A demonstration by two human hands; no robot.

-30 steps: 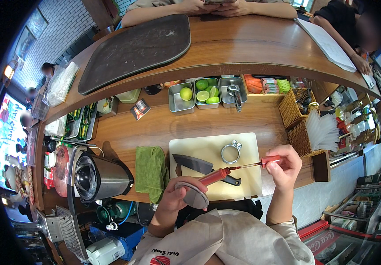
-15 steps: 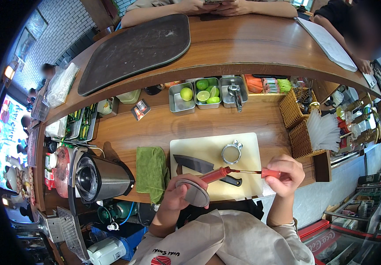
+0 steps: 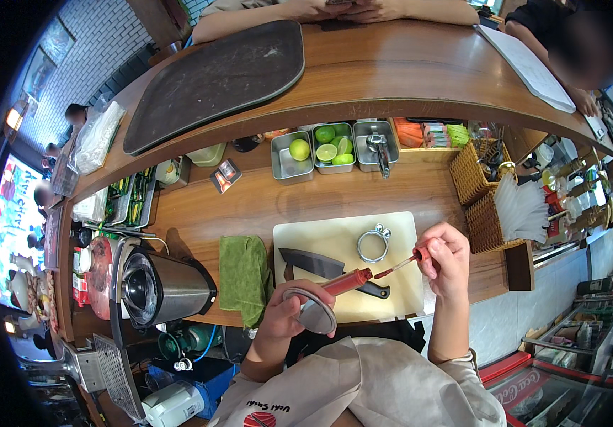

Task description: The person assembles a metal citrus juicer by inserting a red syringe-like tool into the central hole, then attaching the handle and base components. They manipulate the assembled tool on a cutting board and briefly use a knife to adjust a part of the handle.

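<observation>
My left hand (image 3: pixel 278 317) is closed around a red lip gloss tube (image 3: pixel 345 282) and a small round mirror (image 3: pixel 316 317), both held low over the near side of the cutting board (image 3: pixel 402 302). The tube's open end points right. In my right hand (image 3: pixel 451 265) is the red cap (image 3: pixel 422 253) of the lip gloss wand (image 3: pixel 399 267), pinched by the fingers. The wand slants down to the left, its dark red tip just beside the tube's mouth. Beneath lie a black-handled knife (image 3: pixel 313 261) and a metal ring with small knobs (image 3: pixel 360 245).
A green cloth (image 3: pixel 241 274) lies left of the board, beside a steel electric juicer (image 3: pixel 171 288). Metal tins with limes (image 3: pixel 326 153) and a citrus squeezer (image 3: pixel 379 153) stand behind. Wicker baskets (image 3: pixel 483 220) are at right. A dark tray (image 3: pixel 221 85) rests on the raised counter.
My right hand has moved left and slightly farther away, turning the wand from nearly level to slanted. My left hand with the tube and mirror has stayed almost still.
</observation>
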